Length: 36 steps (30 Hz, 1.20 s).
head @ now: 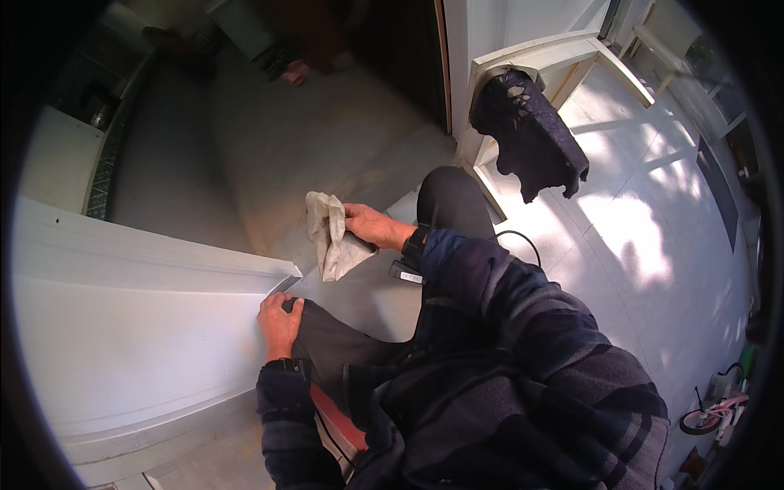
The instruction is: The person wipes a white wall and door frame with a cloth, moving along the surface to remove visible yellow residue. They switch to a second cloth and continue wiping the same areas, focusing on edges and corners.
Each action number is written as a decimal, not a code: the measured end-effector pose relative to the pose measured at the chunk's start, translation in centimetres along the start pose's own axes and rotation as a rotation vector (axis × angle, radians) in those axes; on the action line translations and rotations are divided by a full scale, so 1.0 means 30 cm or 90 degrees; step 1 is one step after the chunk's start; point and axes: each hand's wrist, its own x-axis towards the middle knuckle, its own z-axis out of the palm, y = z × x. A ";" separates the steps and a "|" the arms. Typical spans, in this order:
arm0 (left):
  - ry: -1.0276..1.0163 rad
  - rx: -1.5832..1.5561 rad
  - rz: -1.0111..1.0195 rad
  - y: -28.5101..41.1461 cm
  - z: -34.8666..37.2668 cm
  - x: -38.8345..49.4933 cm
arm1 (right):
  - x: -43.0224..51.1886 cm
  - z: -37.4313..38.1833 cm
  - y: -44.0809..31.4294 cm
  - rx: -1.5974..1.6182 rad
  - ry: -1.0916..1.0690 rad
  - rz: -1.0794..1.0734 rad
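Note:
My right hand grips a crumpled off-white cloth, which hangs over the floor ahead of my knees. Its fingertips are partly hidden by the folds. My left hand rests on my bent left knee, thumb apart from the fingers and nothing held. Close beside that hand is the end of a white panel or low wall. Black straps circle both wrists, and a small black device with a white label hangs by the right one.
A white wooden frame, draped with a torn dark cloth, stands at upper right on the sunlit tiled floor. A black cable loops beside my right knee. Something red lies below me. A pink-and-white wheeled toy is at lower right.

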 end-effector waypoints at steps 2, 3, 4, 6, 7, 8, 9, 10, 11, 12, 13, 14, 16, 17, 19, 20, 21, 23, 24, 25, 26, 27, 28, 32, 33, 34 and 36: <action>-0.016 0.009 0.030 0.057 0.017 0.071 | -0.021 -0.057 -0.014 0.040 -0.029 -0.028; -0.031 0.023 0.039 0.096 0.021 0.112 | -0.039 -0.089 -0.026 0.055 -0.019 -0.010; -0.044 0.025 0.060 0.142 0.025 0.152 | -0.063 -0.130 -0.046 0.057 -0.013 -0.012; -0.083 0.036 0.083 0.249 0.028 0.231 | -0.096 -0.196 -0.103 0.106 0.009 -0.073; -0.078 0.042 0.112 0.302 0.027 0.264 | -0.113 -0.222 -0.133 0.122 0.043 -0.067; -0.079 0.047 0.132 0.355 0.029 0.291 | -0.133 -0.257 -0.168 0.118 0.044 -0.061; -0.093 0.052 0.135 0.409 0.032 0.316 | -0.152 -0.279 -0.199 0.133 0.059 -0.073; -0.081 0.020 0.186 0.459 0.034 0.344 | -0.175 -0.304 -0.230 0.129 0.059 -0.086; -0.085 -0.006 0.216 0.502 0.032 0.372 | -0.202 -0.325 -0.258 0.125 0.077 -0.072; -0.074 -0.039 0.258 0.546 0.033 0.393 | -0.237 -0.342 -0.284 0.115 0.079 -0.101; -0.040 -0.077 0.320 0.595 0.041 0.416 | -0.267 -0.353 -0.312 0.106 0.099 -0.112; -0.060 -0.087 0.346 0.647 0.052 0.439 | -0.299 -0.361 -0.339 0.088 0.125 -0.122; -0.031 -0.132 0.464 0.755 0.081 0.492 | -0.381 -0.378 -0.393 0.046 0.188 -0.143; -0.015 -0.165 0.503 0.820 0.104 0.512 | -0.432 -0.384 -0.420 0.016 0.208 -0.156; -0.068 -0.204 0.560 0.930 0.140 0.542 | -0.539 -0.392 -0.476 -0.008 0.219 -0.191; -0.061 -0.187 0.576 0.970 0.153 0.543 | -0.573 -0.395 -0.501 -0.013 0.260 -0.184; -0.073 -0.169 0.581 1.002 0.163 0.546 | -0.602 -0.400 -0.523 -0.013 0.285 -0.187; -0.064 -0.173 0.607 1.031 0.172 0.546 | -0.638 -0.415 -0.548 0.000 0.332 -0.200; -0.069 -0.176 0.608 1.030 0.172 0.542 | -0.633 -0.423 -0.551 0.008 0.353 -0.195; -0.076 -0.176 0.606 1.021 0.170 0.537 | -0.623 -0.431 -0.551 0.020 0.374 -0.193; -0.064 -0.197 0.589 1.005 0.167 0.534 | -0.604 -0.436 -0.542 0.027 0.369 -0.202; -0.061 -0.197 0.580 0.986 0.164 0.534 | -0.575 -0.438 -0.528 0.035 0.372 -0.205; -0.056 -0.195 0.569 0.964 0.161 0.536 | -0.544 -0.441 -0.515 0.044 0.388 -0.195; -0.005 -0.201 0.541 0.896 0.160 0.543 | -0.429 -0.426 -0.466 0.000 0.299 -0.171; 0.010 -0.204 0.541 0.888 0.160 0.544 | -0.411 -0.418 -0.461 -0.020 0.285 -0.165; 0.011 -0.198 0.540 0.882 0.160 0.545 | -0.402 -0.411 -0.460 -0.038 0.263 -0.192; -0.006 -0.174 0.525 0.889 0.159 0.550 | -0.409 -0.404 -0.475 -0.075 0.270 -0.227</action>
